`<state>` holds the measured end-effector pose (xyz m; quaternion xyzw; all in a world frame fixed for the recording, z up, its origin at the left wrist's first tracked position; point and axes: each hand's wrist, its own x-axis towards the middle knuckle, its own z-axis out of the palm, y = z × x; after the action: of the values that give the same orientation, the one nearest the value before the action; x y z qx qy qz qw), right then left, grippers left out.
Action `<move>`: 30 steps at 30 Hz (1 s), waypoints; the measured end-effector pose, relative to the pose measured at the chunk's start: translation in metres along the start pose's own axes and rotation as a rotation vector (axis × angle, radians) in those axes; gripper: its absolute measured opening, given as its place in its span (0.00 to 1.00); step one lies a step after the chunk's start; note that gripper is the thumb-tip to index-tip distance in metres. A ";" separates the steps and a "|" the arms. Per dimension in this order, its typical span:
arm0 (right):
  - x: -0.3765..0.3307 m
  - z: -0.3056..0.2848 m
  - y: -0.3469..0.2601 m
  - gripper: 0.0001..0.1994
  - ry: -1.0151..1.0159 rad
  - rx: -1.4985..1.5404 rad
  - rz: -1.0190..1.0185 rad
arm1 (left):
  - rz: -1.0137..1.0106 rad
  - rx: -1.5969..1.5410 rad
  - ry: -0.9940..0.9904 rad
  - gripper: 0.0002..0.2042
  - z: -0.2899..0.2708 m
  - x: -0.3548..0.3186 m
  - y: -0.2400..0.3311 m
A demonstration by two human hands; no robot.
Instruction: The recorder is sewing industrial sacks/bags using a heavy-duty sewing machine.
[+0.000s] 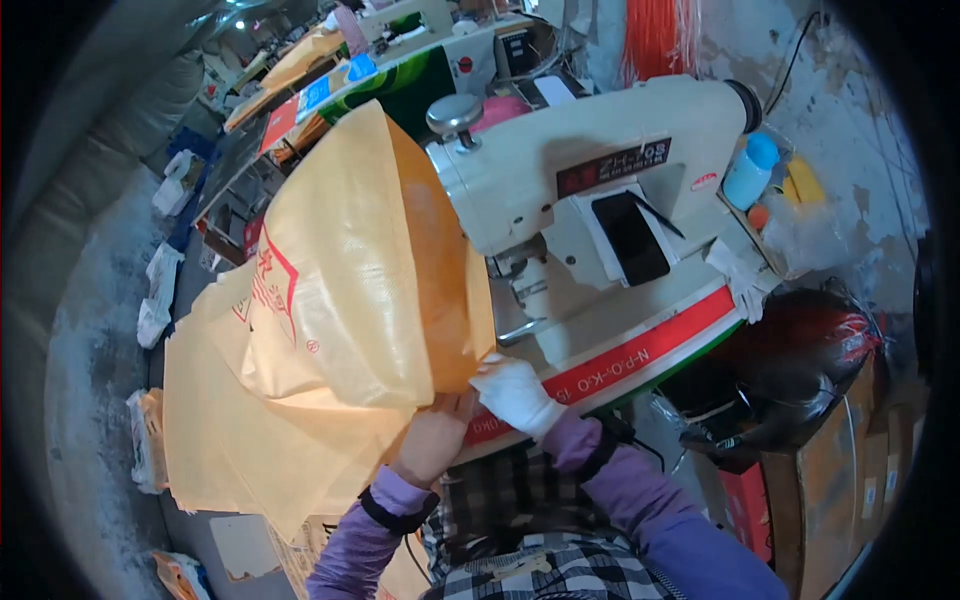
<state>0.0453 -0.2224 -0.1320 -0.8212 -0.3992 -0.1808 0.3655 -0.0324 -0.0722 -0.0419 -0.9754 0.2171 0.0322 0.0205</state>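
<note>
A large yellow woven sack (350, 280) with red print stands opened out beside the head of a white sewing machine (600, 150). My right hand (517, 395), in a white glove, pinches the sack's edge near the machine's needle area. Just left of it, my bare left hand (435, 440) is closed on the lower edge of the same sack, its fingertips partly hidden. The sack's mouth gapes toward the machine, close to its presser foot (530, 290). More flat yellow sacks (220, 400) lie under and to the left of it.
A black phone (630, 238) and a pen (655, 213) rest on papers on the machine bed. To the right are a white glove (738, 280), a blue bottle (750, 170), a black plastic bag (790, 350) and a cardboard box (840, 470). Red cords (660, 40) hang behind.
</note>
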 end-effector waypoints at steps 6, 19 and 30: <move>0.060 -0.020 -0.081 0.09 -0.393 -0.080 -0.197 | 0.169 -0.237 0.543 0.22 0.010 -0.118 -0.035; 0.051 -0.155 -0.139 0.13 -0.141 0.537 -0.410 | -0.853 -0.439 0.916 0.47 -0.027 -0.218 -0.243; 0.031 -0.217 -0.106 0.25 0.229 0.499 0.421 | -0.646 0.804 1.287 0.07 -0.290 -0.160 -0.399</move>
<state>-0.0199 -0.3235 0.0794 -0.7454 -0.2092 -0.0890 0.6267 0.0081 0.3408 0.2691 -0.7357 -0.1098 -0.6207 0.2478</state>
